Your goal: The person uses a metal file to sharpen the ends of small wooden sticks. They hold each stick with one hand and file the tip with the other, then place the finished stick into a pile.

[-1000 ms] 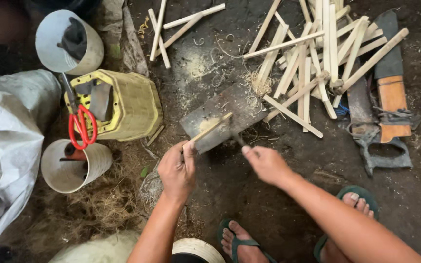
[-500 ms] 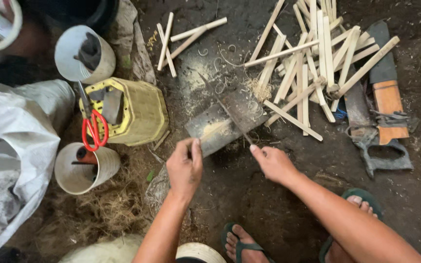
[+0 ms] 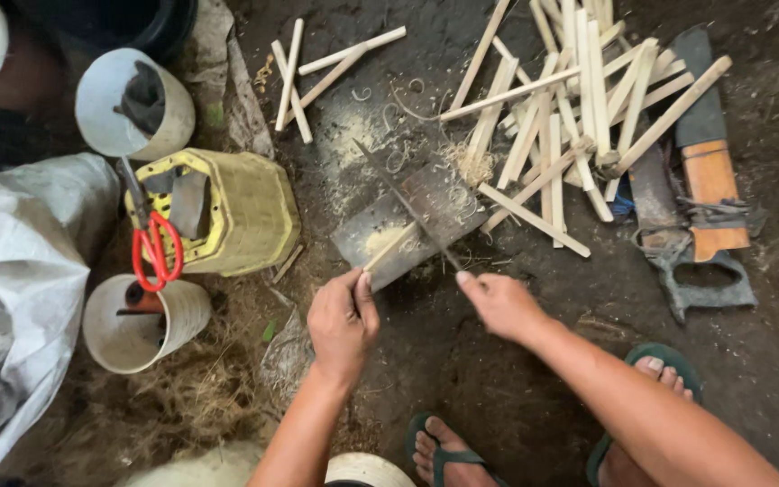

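floor (image 3: 516, 388): dark packed earth lying underfoot | litter: pale shavings and dry fibres scattering across it | light: soft daylight falling evenly

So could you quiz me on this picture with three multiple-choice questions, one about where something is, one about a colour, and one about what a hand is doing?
1. Where do the scissors lie?
A. On the yellow basket
B. Among the piled sticks
C. Beside the sandals

2. What colour are the scissor handles?
A. Blue
B. Red
C. Green

3. What is the left hand doing?
A. Resting flat and empty on the ground
B. Gripping a thin stick laid on the flat block
C. Lifting the saw

Answers: 1 A, the scissors hang over the basket's left edge. 2 B, both loops are bright red. 3 B, its fingers are closed round the stick's near end, while the right hand holds a thin blade across it.
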